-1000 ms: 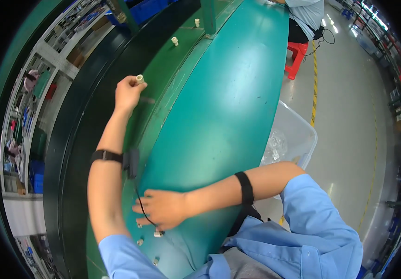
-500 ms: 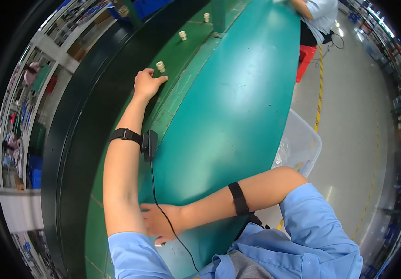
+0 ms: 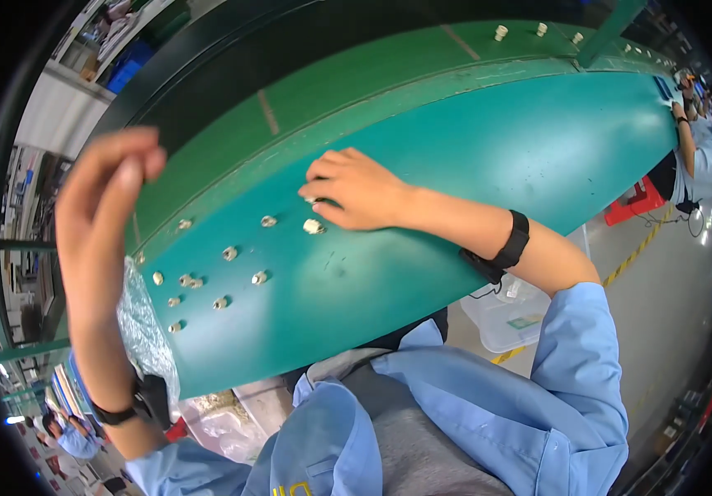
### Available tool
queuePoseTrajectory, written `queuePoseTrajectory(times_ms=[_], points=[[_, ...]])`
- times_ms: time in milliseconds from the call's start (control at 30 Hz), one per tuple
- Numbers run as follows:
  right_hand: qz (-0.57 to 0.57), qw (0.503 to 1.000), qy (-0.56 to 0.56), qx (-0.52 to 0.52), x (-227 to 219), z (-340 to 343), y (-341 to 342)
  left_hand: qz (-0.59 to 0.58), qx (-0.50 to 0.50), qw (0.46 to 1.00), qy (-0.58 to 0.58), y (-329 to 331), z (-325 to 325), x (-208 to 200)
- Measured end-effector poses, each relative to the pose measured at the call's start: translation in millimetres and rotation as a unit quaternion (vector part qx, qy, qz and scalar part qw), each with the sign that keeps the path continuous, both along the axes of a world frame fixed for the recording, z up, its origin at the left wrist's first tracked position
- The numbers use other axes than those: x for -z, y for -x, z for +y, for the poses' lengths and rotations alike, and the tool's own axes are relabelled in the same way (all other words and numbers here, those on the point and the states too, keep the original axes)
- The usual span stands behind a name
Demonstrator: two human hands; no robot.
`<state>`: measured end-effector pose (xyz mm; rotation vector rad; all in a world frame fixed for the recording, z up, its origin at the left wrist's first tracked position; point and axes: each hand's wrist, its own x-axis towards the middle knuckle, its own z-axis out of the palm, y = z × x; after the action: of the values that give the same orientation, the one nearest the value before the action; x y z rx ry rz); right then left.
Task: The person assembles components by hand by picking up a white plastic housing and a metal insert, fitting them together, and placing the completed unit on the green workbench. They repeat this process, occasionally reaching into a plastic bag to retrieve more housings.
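Fingers [image 3: 328, 168] of right hand [image 3: 364, 192] half-curled on teal mat [image 3: 455, 140], over one partly hidden fitting [image 3: 310, 199]; can't tell if gripped. Pale fitting [image 3: 314, 226] just beside thumb, 8 o'clock. Left hand [image 3: 95, 221] raised at 9 o'clock, loosely curled, blurred; no piece visible, can't confirm. About ten loose fittings [image 3: 230, 254] toward 8 o'clock, spread out, probably for single picking. Three spaced fittings [image 3: 500, 33] on green strip [image 3: 372, 66], 1–2 o'clock, this side of post [image 3: 612, 33].
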<state>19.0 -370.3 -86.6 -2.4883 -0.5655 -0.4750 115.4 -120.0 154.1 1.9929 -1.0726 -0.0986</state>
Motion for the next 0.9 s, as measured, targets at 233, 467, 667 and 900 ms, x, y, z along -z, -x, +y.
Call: queuePoseTrajectory(times_ms=[233, 467, 667, 900], points=[[0.034, 0.998, 0.051, 0.015, -25.9, 30.5, -16.9, 0.068, -0.215, 0.971, 0.082, 91.2, 194.3, 104.1], [0.307, 0.914, -0.225, -0.138, -124.0, 198.5, -11.8, -0.233, -0.225, 0.943, 0.081, 117.9, 177.6, 158.2], [0.345, 0.887, -0.162, -0.262, -127.7, 329.2, -35.9, -0.184, -0.375, 0.890, 0.182, 131.7, 245.7, 193.5], [0.271, 0.891, -0.009, -0.364, -80.4, 463.6, -109.1, 0.061, -0.505, 0.748, 0.427, 176.7, 342.7, 219.1]])
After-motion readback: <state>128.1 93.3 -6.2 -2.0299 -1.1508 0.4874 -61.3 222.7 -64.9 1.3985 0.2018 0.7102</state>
